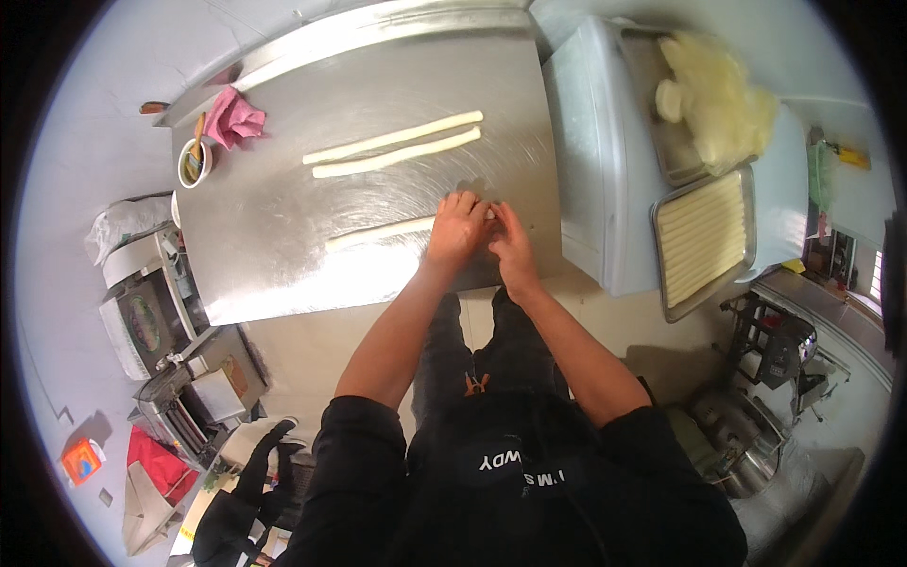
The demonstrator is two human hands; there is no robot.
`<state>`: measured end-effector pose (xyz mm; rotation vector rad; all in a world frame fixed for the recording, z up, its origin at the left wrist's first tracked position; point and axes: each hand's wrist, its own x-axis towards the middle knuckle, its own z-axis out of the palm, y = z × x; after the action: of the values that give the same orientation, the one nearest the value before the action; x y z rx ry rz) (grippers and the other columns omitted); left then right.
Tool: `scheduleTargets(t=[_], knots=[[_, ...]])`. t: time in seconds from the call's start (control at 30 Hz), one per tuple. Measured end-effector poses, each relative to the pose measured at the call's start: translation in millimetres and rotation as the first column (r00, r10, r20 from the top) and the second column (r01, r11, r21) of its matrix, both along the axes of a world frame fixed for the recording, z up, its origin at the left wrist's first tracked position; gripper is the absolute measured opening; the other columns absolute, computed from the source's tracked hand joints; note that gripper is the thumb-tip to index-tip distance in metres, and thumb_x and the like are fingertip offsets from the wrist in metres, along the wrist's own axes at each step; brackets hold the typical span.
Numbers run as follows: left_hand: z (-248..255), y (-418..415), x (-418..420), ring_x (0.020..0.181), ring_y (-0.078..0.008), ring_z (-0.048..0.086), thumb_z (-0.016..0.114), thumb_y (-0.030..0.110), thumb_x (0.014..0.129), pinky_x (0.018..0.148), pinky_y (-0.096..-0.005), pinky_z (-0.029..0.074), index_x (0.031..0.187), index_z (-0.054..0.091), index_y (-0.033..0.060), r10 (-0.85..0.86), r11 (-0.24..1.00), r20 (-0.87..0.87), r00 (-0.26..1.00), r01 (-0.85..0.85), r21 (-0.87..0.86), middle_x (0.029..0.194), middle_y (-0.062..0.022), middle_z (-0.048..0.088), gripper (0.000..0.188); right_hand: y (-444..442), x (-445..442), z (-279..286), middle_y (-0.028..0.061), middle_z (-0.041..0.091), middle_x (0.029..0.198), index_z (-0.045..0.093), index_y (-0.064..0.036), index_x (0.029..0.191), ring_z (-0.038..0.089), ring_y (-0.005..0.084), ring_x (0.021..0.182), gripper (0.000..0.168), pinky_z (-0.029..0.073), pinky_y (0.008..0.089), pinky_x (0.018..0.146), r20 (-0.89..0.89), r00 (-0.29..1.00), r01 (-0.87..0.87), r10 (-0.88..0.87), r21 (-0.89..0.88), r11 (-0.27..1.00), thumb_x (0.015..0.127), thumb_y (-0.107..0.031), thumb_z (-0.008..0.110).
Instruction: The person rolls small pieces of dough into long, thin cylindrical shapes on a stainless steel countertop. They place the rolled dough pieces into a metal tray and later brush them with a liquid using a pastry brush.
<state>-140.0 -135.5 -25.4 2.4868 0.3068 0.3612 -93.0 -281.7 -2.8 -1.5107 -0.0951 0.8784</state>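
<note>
A long thin dough strip (382, 232) lies on the stainless steel table (283, 212) near its front edge. Its right end runs under my left hand (458, 230), whose fingers are bent over it. My right hand (512, 248) meets the left one at that end, with thumb and fingertips on a small pale bit of dough. The exact grip of both hands is partly hidden by the fingers. Farther back, an upper dough strip (393, 137) and a lower dough strip (397, 154) lie side by side, slightly slanted.
At the table's left stand a white bowl (194, 164) holding a pastry brush (197, 142) and a crumpled pink cloth (235, 118). Right of the table, a pale blue chest (588, 163) bears a metal tray of dough sticks (701, 244) and a yellowish plastic bag (716, 99). Another person (234, 510) is at lower left.
</note>
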Motion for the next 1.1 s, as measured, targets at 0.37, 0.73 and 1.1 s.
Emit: scheduleTargets(t=[0.37, 0.73, 1.1], knots=[[-31.2, -22.0, 8.5, 0.077, -0.0335, 0.069, 0.077, 0.026, 0.093, 0.078, -0.0482, 0.050, 0.086, 0.065, 0.0108, 0.054, 0.998, -0.022, 0.998, -0.053, 0.034, 0.073, -0.0086, 0.066, 0.021, -50.7, 42.7, 14.0, 0.0170, 0.060, 0.149, 0.041, 0.001, 0.159, 0.055, 0.0267, 0.141, 0.059, 0.040, 0.0390, 0.118, 0.224, 0.975, 0.016, 0.006, -0.096, 0.995, 0.101, -0.001, 0.050], [46.5, 14.2, -62.8, 0.161, -0.0462, 0.021, 0.054, 0.044, 0.102, 0.126, -0.0655, 0.021, 0.164, 0.039, 0.0107, 0.260, 0.963, -0.445, 0.857, -0.197, 0.183, 0.172, -0.0269, 0.024, 0.072, 56.7, -13.6, 15.7, 0.0213, 0.044, 0.162, 0.051, -0.003, 0.154, 0.040, 0.0443, 0.149, 0.058, 0.026, 0.0656, 0.123, 0.770, 0.196, -0.390, 0.608, -0.507, 0.768, 0.104, -0.031, 0.060], [14.5, 34.4, -200.5, 0.157, -0.0574, 0.021, 0.063, 0.055, 0.099, 0.124, -0.0692, 0.024, 0.163, 0.042, 0.0110, 0.360, 0.933, -0.429, 0.829, -0.315, 0.174, 0.170, -0.0360, 0.019, 0.081, 36.9, -17.8, -30.3, 0.0203, 0.039, 0.166, 0.048, -0.011, 0.156, 0.032, 0.0437, 0.155, 0.069, 0.023, 0.0689, 0.124, 0.652, -0.053, -0.277, 0.756, -0.737, 0.616, 0.097, -0.037, 0.068]])
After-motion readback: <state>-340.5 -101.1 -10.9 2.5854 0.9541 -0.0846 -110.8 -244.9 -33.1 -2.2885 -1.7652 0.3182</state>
